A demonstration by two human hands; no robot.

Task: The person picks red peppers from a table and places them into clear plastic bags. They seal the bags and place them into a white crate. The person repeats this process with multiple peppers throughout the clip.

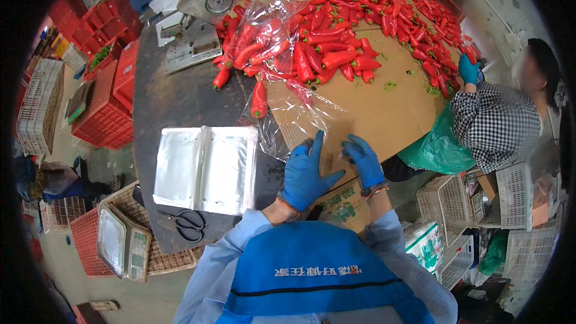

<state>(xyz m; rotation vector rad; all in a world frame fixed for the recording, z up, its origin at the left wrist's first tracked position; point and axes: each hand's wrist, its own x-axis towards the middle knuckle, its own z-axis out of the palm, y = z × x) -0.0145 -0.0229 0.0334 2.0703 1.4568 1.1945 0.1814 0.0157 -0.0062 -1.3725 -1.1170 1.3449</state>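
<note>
My left hand (305, 173), in a blue glove, is at the table's near edge with thumb and forefinger spread; nothing is clearly held in it. To its right is my right hand (363, 160), gloved too, its fingers partly bent; whether it pinches any film I cannot tell. Just beyond my left hand lies an open clear plastic bag (288, 117). A filled clear bag of red peppers (265, 40) rests farther off, against a long heap of loose red peppers (335, 49). Left of my hands lies a stack of flat clear bags (204, 168), with black-handled scissors (190, 226) nearer me.
A metal scale (195, 47) stands at the table's far left. Cardboard (396, 112) covers much of the table. At right, a person in a checked sleeve (490, 119) holds a pepper. Red crates (101, 110) stand left; pale baskets (445, 207) stand lower right.
</note>
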